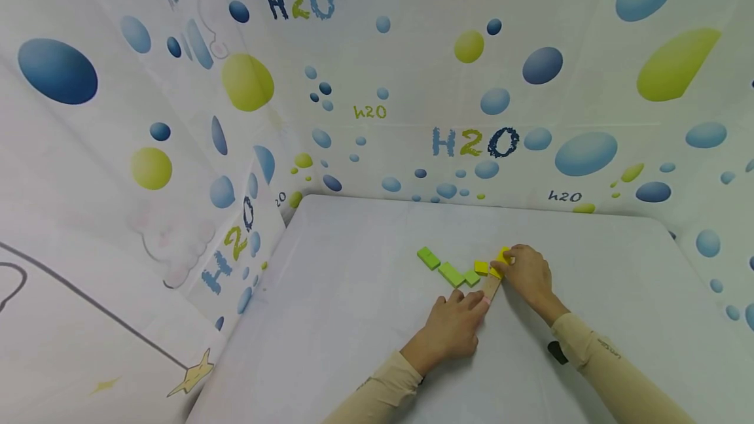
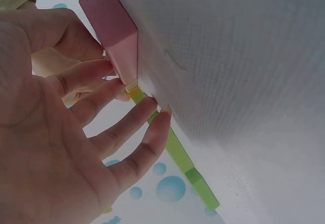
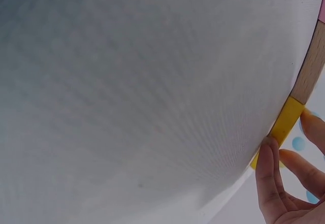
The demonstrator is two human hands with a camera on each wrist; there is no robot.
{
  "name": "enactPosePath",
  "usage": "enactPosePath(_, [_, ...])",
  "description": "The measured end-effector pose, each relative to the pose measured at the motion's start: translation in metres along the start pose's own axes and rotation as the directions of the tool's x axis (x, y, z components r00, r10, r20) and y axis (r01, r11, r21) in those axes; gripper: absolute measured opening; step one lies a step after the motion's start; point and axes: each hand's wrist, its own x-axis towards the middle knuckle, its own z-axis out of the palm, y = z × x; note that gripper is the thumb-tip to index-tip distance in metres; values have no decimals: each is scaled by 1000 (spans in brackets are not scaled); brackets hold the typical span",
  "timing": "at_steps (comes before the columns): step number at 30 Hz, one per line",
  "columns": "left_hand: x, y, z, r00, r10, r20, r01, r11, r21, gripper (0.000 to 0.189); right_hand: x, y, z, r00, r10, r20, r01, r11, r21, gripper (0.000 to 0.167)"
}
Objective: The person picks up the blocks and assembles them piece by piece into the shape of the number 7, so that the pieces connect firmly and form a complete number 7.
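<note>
My right hand [image 1: 529, 275] pinches a yellow block [image 1: 503, 256] at the top end of a slanting row; another yellow block [image 1: 497, 271] lies just below it. A bare wooden block [image 3: 309, 71] joins the row below the yellow, followed by a pink block [image 2: 112, 23]. My left hand [image 1: 452, 324] holds that pink block at the row's near end, thumb and index finger against it, other fingers loosely extended. Left of the row lie a yellow block [image 1: 481, 268], a small green piece [image 1: 472, 277] and two longer green blocks, the middle one [image 1: 451, 274] and the far one [image 1: 429, 258].
A white-covered table [image 1: 330, 280] carries the blocks. Behind it and to the left hang white sheets [image 1: 412, 70] printed with blue and green bubbles and "H2O" lettering. Something black [image 1: 557, 352] shows beside the right sleeve.
</note>
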Motion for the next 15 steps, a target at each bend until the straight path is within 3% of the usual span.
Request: enactPosePath(15, [1,0,0,1000,4,-1,-4,1000,8,64,2,0,-1,999,30,38,-30,999,-22,48])
